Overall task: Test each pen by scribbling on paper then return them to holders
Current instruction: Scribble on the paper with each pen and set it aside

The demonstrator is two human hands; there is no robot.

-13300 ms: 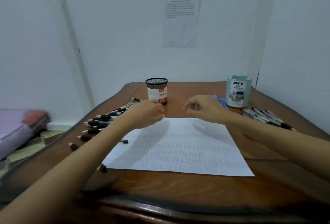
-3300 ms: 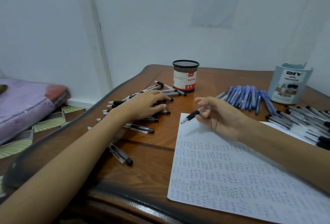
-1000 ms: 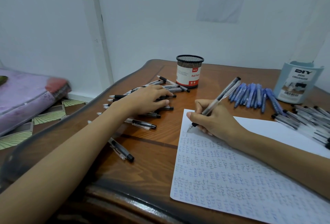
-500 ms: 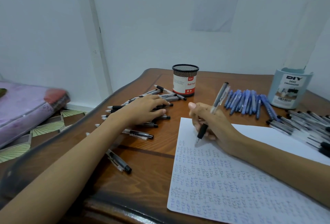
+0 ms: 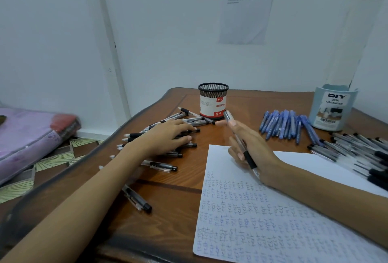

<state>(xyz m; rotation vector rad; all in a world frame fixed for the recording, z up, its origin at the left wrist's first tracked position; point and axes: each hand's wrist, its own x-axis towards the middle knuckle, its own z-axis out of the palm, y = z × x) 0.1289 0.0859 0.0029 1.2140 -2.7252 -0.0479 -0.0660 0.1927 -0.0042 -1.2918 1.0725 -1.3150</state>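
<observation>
Right hand point(image 5: 252, 153) is lifting off the paper point(image 5: 273, 220), gripping the pen point(image 5: 249, 158) just in front of the mesh holder point(image 5: 213, 101); scribble likely done. Left hand point(image 5: 168, 139) is lying flat on black pens point(image 5: 134, 135) left of it.

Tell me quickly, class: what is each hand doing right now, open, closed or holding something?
Left hand: open, fingers resting flat on the black pens.
Right hand: holding a pen between its fingers.
</observation>
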